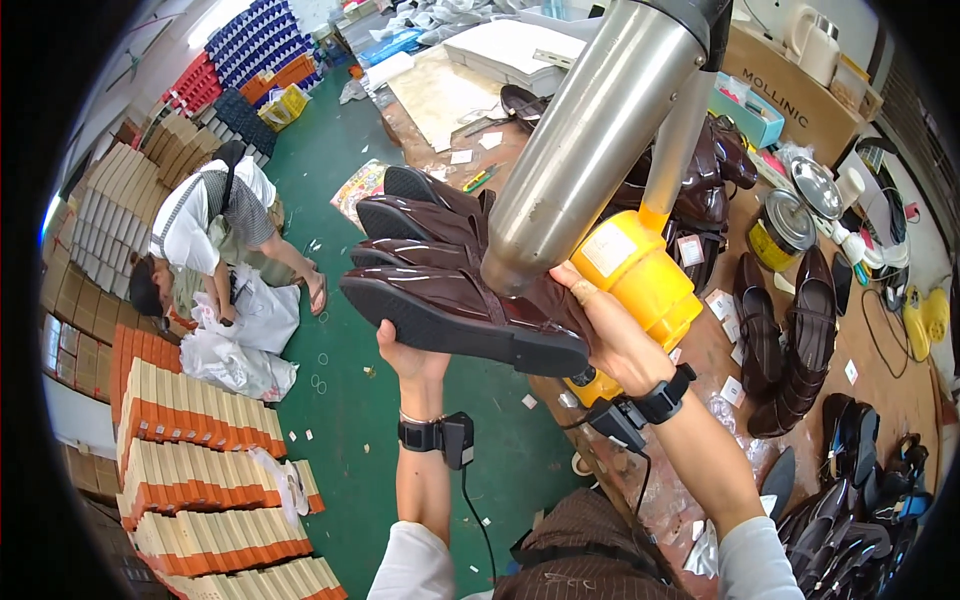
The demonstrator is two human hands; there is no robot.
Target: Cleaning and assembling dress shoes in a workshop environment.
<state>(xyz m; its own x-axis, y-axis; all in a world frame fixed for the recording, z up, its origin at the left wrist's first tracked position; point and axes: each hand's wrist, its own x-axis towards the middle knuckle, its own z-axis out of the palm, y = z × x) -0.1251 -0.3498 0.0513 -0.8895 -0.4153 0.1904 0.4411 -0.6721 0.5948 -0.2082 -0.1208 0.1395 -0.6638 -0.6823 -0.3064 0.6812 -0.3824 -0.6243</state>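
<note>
Several dark brown glossy flat shoes [440,300] are held side by side in a bundle, black soles showing, toes to the left. My left hand [415,352] supports them from below near the toes, its fingers mostly hidden behind the soles. At the heel end my right hand [615,325] grips the bundle, its fingers partly behind the shoes. A wide steel tube [590,140] slants down over the bundle, its lower end close to the uppers; whether it touches them I cannot tell. Beside my right hand stands a yellow machine housing [640,280].
On the brown worktable [700,470] lie more dark shoes [790,340], a metal tin [782,228] and paper tags. White paper [515,50] is stacked at the back. To the left, a person [215,220] bends over white bags [245,340]; rows of shoe boxes [200,460] line the green floor.
</note>
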